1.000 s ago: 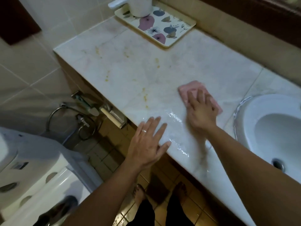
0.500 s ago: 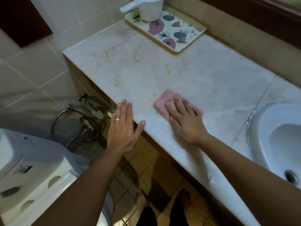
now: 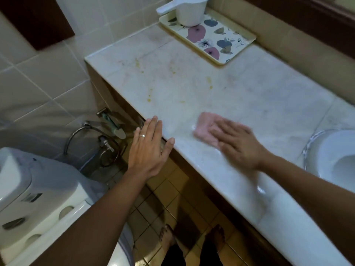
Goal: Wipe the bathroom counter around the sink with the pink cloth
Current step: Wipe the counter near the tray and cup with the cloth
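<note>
- The right hand (image 3: 238,143) lies flat, fingers straight and blurred, pressing the pink cloth (image 3: 204,127) onto the counter (image 3: 249,96) near its front edge, left of the sink (image 3: 330,150).
- The left hand (image 3: 148,148) hovers at the counter's front edge with its fingers straight and close together and its thumb apart, holding nothing; a ring (image 3: 142,135) sits on one finger.
- Both forearms reach forward from the lower frame.
- A floral tray (image 3: 217,43) sits at the back, carrying a white jug (image 3: 189,10).
- Yellowish spots (image 3: 148,100) mark the counter's left part.
</note>
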`<state>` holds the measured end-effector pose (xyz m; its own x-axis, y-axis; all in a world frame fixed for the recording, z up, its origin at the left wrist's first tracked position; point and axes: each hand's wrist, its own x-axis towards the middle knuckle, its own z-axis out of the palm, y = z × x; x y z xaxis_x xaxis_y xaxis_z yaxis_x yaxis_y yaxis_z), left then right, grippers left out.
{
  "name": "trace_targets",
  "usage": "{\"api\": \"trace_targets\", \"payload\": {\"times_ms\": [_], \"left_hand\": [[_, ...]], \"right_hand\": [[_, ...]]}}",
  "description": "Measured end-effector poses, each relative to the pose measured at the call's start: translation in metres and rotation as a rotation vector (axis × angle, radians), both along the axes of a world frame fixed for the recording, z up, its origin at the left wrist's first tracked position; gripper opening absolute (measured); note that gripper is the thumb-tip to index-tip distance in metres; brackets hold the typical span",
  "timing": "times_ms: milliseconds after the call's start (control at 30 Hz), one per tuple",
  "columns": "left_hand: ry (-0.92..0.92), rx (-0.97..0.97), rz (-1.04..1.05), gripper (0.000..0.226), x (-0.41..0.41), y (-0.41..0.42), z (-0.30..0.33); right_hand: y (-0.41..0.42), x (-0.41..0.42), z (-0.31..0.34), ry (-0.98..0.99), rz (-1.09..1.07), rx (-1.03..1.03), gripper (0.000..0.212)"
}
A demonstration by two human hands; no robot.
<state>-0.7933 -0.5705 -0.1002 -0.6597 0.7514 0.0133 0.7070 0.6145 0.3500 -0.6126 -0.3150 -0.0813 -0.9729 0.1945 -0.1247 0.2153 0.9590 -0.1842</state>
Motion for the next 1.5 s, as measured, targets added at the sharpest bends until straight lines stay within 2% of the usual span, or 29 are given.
{"api": "trace_targets", "payload": {"times_ms": [100,167,200,267,333,367,433,500,567,667,733,800,833,867,933,1000,1033,1133,1200,1233,1300,1400,1433,1500], "left_hand": [[0.051,-0.029,-0.030,0.077,-0.012,-0.001,-0.003],[0.047,-0.024,-0.025,0.076,-0.015,0.002,-0.005],[0.040,-0.018,-0.018,0.076,-0.014,0.003,-0.006],[0.022,-0.002,-0.012,0.077,-0.014,0.003,-0.008],[0.015,0.030,-0.006,0.077,-0.015,0.003,-0.010],[0.013,0.042,-0.014,0.077,-0.016,0.002,-0.010],[0.018,0.053,-0.022,0.077,-0.018,0.002,-0.011],[0.028,0.064,0.003,0.079,-0.025,0.003,-0.008],[0.022,0.073,0.048,0.081,-0.038,0.006,-0.003],[0.025,0.089,0.112,0.078,-0.067,0.009,0.004],[0.012,0.077,0.149,0.077,-0.090,0.010,0.009],[0.004,0.021,0.172,0.078,-0.112,0.010,0.010],[0.015,-0.024,0.163,0.078,-0.120,0.008,0.010],[0.025,-0.060,0.146,0.078,-0.127,0.006,0.009],[0.035,-0.084,0.114,0.080,-0.135,0.002,0.007],[0.030,-0.081,0.097,0.079,-0.136,0.000,0.004],[0.021,-0.074,0.103,0.078,-0.136,0.000,0.002],[-0.016,-0.037,0.126,0.073,-0.135,-0.001,-0.002],[-0.026,-0.007,0.130,0.071,-0.140,-0.003,-0.002],[-0.025,-0.003,0.118,0.070,-0.144,-0.005,-0.002],[-0.010,-0.010,0.111,0.071,-0.155,-0.009,0.001],[-0.007,-0.012,0.140,0.073,-0.176,-0.007,0.007],[-0.012,-0.020,0.159,0.074,-0.185,-0.005,0.008],[-0.027,-0.039,0.179,0.075,-0.202,0.000,0.009]], "right_hand": [[0.032,-0.033,0.001,0.008,-0.483,-0.015,0.062],[-0.006,-0.079,0.004,-0.004,-0.588,-0.026,0.055],[-0.030,-0.093,0.004,-0.001,-0.514,-0.020,0.055],[-0.059,-0.082,0.004,0.052,-0.216,-0.025,0.056],[-0.042,-0.040,0.003,0.043,-0.039,-0.045,0.053],[-0.020,-0.022,0.003,0.026,-0.058,-0.037,0.051],[0.033,-0.012,0.002,-0.002,-0.292,0.000,0.051],[0.064,-0.046,0.003,0.017,-0.535,0.007,0.054],[0.049,-0.106,0.004,0.021,-0.600,-0.012,0.052],[-0.014,-0.168,0.004,0.029,-0.365,-0.060,0.053],[-0.035,-0.152,0.003,0.027,-0.067,-0.057,0.052],[-0.015,-0.120,0.007,0.009,0.149,-0.066,0.053],[0.010,-0.112,0.007,-0.003,0.159,-0.050,0.054],[0.037,-0.111,0.007,-0.009,0.077,-0.026,0.054],[0.074,-0.142,0.005,0.014,-0.204,-0.011,0.061],[0.056,-0.195,0.004,0.015,-0.343,-0.009,0.061],[0.029,-0.218,0.004,0.011,-0.313,-0.016,0.057],[-0.035,-0.229,0.003,0.043,0.057,-0.050,0.052],[-0.024,-0.202,0.004,0.030,0.316,-0.066,0.051],[-0.005,-0.193,0.005,0.030,0.364,-0.060,0.050],[0.040,-0.200,0.005,0.040,0.212,-0.040,0.051],[0.043,-0.261,0.005,0.038,-0.227,-0.036,0.059],[0.018,-0.281,0.004,0.031,-0.249,-0.023,0.059],[-0.035,-0.296,0.002,0.042,-0.057,-0.034,0.057]]}}
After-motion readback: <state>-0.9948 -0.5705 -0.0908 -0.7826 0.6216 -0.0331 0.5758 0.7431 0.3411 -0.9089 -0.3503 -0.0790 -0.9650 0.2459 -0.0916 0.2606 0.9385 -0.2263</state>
